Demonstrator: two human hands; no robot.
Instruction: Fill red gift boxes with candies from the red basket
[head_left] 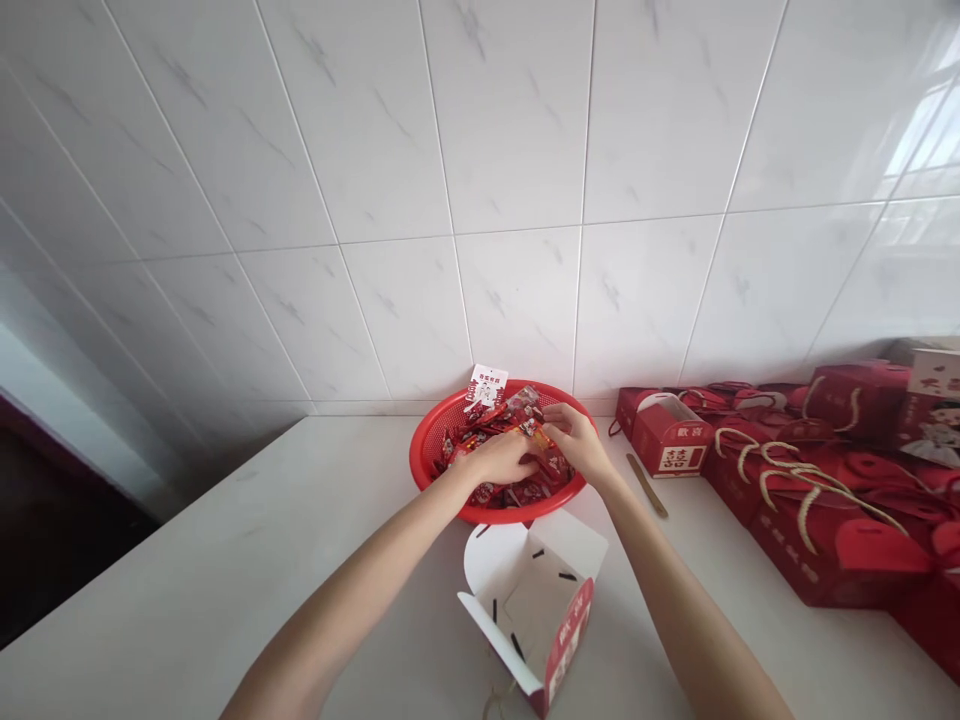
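Observation:
A red plastic basket (421,462) full of small shiny red wrapped packets (487,492) stands against the wall. My left hand (501,458) reaches in over the packets, its fingers curled down among them and its fingertips partly hidden. From the other side my right hand (576,442) bends in, thumb and fingers close together at a packet; what lies between them is partly covered. In front of the basket is an open gift box (568,640), red outside and white inside, its flaps raised and dark slots in its panels. Neither hand touches the box.
Several red gift boxes (795,540) with cream rope handles crowd the right side. A smaller red box (671,440) with white lettering sits beside them, near a thin brown strip (646,485). A printed white card (486,388) stands up in the basket. Marbled tiles (517,300) back the white tabletop (315,540).

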